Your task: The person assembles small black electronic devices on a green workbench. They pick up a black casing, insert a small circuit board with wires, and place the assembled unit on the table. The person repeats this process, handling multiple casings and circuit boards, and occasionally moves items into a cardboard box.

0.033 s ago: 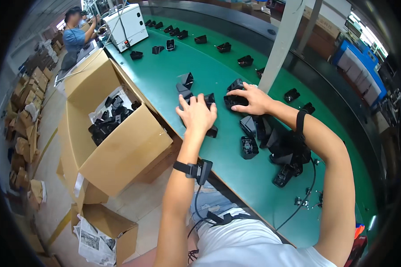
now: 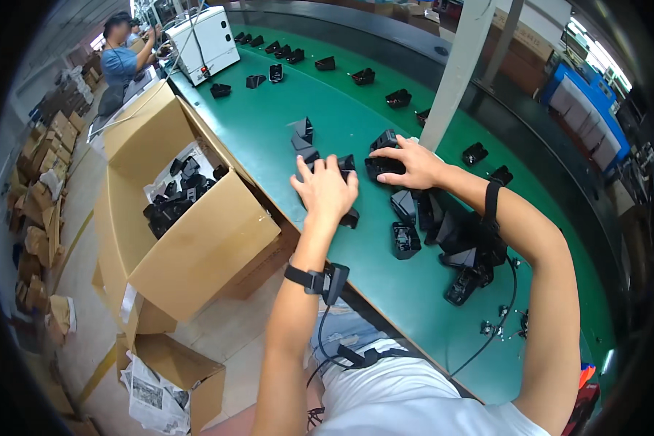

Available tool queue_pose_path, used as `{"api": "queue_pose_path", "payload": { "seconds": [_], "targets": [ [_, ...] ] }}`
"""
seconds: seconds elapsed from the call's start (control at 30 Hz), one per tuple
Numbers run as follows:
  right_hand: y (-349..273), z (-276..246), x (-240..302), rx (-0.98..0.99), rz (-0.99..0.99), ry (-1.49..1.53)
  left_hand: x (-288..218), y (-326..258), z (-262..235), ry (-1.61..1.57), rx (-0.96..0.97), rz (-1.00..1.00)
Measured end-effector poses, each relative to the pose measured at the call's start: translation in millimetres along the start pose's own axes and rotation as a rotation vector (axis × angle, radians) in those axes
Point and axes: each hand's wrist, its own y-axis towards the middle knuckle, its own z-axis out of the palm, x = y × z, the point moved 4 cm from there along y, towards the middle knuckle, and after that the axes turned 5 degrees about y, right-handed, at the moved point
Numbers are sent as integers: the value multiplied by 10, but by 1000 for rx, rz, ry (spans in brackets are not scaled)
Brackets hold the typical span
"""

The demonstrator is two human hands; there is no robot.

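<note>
My left hand (image 2: 325, 192) rests with its fingers spread over several black plastic housings on the green table. One housing (image 2: 346, 164) shows by its fingertips, and another (image 2: 350, 218) pokes out beside the wrist. Just beyond lie more angular black pieces (image 2: 303, 134). To the right, my right hand (image 2: 414, 164) has thumb and fingers around a black plastic housing (image 2: 380, 168); a similar housing (image 2: 383, 139) touches its far side. Under the right forearm lies a heap of black housings (image 2: 454, 232), partly hidden by the arm. Both wrists wear black straps.
An open cardboard box (image 2: 203, 247) of black parts stands left of the green table (image 2: 370, 272). Single housings (image 2: 398, 99) line the far green strip. A white post (image 2: 458, 73) rises behind my right hand. A white machine (image 2: 200, 47) and another person (image 2: 120, 58) are far left.
My left hand has shifted slightly to the right, along with the pieces under its fingers. My right hand stays on its housing.
</note>
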Motion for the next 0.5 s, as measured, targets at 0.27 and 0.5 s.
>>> {"api": "queue_pose_path", "payload": {
  "seconds": [0.27, 0.5],
  "targets": [
    [-651, -218, 133, 207, -80, 162, -420, -513, -71, -344, -130, 373],
    [-1113, -621, 221, 49, -130, 259, 155, 390, -145, -264, -363, 330]
  ]
}}
